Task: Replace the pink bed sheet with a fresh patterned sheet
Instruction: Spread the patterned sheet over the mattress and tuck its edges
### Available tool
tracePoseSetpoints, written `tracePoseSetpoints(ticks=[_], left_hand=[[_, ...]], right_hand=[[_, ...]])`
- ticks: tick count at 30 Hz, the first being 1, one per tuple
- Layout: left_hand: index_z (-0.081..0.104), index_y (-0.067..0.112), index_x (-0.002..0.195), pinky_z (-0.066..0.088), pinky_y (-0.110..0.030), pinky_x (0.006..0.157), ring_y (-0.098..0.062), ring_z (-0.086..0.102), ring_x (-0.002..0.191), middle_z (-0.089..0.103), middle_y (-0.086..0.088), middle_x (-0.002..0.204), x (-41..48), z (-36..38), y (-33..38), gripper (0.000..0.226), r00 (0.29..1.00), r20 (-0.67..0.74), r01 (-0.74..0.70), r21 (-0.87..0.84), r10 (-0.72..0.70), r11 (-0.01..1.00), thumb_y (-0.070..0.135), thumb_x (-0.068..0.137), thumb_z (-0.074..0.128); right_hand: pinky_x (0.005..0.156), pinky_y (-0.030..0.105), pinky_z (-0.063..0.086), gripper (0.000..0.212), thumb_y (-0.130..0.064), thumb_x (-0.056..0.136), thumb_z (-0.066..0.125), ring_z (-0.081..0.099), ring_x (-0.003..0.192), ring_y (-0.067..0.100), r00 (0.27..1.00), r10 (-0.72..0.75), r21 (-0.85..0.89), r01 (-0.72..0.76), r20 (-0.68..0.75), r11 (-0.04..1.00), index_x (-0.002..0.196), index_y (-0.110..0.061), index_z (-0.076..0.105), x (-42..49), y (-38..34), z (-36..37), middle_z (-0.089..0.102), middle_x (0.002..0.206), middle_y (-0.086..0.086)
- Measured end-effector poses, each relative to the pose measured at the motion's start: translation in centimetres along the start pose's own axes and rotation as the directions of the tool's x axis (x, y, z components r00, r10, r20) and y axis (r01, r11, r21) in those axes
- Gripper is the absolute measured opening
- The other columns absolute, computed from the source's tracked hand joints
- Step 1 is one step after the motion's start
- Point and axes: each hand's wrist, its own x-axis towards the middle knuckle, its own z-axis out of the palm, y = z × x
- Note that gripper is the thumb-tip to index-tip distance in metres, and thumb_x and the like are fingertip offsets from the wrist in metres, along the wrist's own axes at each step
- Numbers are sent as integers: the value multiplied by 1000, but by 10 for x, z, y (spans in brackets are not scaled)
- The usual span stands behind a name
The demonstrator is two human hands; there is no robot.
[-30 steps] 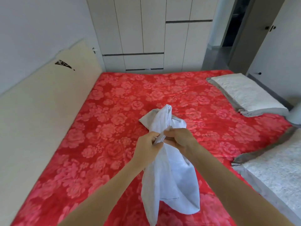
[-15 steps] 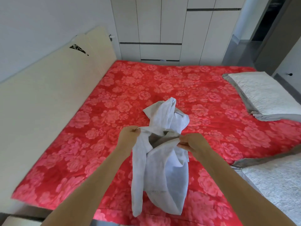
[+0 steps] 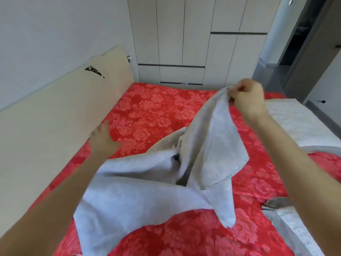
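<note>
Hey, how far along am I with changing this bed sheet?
Done: a red floral sheet lies spread flat; whether it is the fresh one I cannot tell. In hand: your right hand pinches a corner of a pale grey cloth, lifted; your left hand is open. To do: that cloth is not spread out.

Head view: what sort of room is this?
Most likely a bedroom: a bed under a red floral cover, its headboard against the wall, and a tall wardrobe beyond.
</note>
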Motion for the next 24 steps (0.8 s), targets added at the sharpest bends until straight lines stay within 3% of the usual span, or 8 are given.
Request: tracePoseSetpoints(ticks=[2, 4, 7, 10, 14, 16, 19, 24], left_hand=[[21, 11, 149, 18, -42, 114, -30, 25, 140, 29, -15, 151, -2, 4, 78, 114, 887, 63, -439, -189, 457, 878, 42, 59, 84], [19, 25, 148, 25, -37, 111, -23, 28, 140, 32, -6, 151, -7, -9, 140, 105, 772, 76, -554, -404, 631, 728, 48, 63, 76], [58, 20, 90, 42, -27, 64, 1, 56, 71, 63, 0, 83, -2, -26, 174, 16, 724, 41, -580, -505, 688, 639, 27, 75, 59], [36, 21, 52, 27, -27, 51, -2, 33, 53, 42, 7, 57, 14, -33, 163, 25, 777, 30, -507, -561, 629, 654, 27, 68, 55], [39, 13, 55, 30, -25, 51, -1, 32, 49, 40, 3, 58, 39, -42, 160, 31, 868, 21, -354, -675, 496, 647, 7, 79, 58], [45, 10, 56, 33, -18, 47, 1, 36, 45, 43, 4, 56, 45, -52, 171, 28, 876, 9, -344, -687, 481, 640, 5, 81, 57], [49, 13, 59, 36, -15, 47, 0, 44, 48, 47, 5, 58, 49, -77, 190, 25, 875, -34, -342, -751, 484, 565, 5, 80, 59], [60, 17, 66, 52, -26, 59, -15, 65, 68, 63, -1, 70, 81, -139, 196, 14, 895, -147, -316, -875, 421, 366, 15, 73, 72]], right_hand=[[53, 39, 42, 26, 4, 81, 52, 46, 59, 20, 981, -124, -3, 125, 151, 992, 60, -10, 46, -13, -42, 37, 48, 63, 12], [54, 35, 37, 32, 3, 83, 54, 43, 57, 19, 941, -198, 54, 190, 274, 980, 59, -15, 43, -19, -65, 61, 46, 60, 8], [60, 38, 41, 31, -4, 85, 59, 46, 62, 18, 934, -231, 135, 201, 272, 970, 60, -18, 47, -25, -73, 74, 48, 62, 2], [72, 24, 47, 21, -26, 84, 71, 57, 80, 8, 928, -144, 240, 61, 344, 969, 96, -19, 56, -43, -40, 68, 61, 91, -1], [100, 27, 41, 115, -52, 51, 85, 43, 122, 2, 820, 174, -85, -152, 545, 985, 140, -53, 12, -107, 43, 91, 39, 132, -25], [97, 31, 42, 107, -64, 47, 81, 50, 113, 6, 897, 275, -167, -229, 347, 959, 135, -54, 21, -122, 75, 123, 48, 124, -25], [101, 42, 36, 49, -48, 79, 64, 62, 98, 22, 956, 293, -318, -272, 18, 908, 122, -28, 53, -116, 110, 148, 68, 103, -3], [70, 40, 43, 14, -13, 88, 55, 63, 84, 41, 939, 319, -432, -344, -132, 834, 91, -4, 66, -86, 145, 89, 68, 84, 22]])
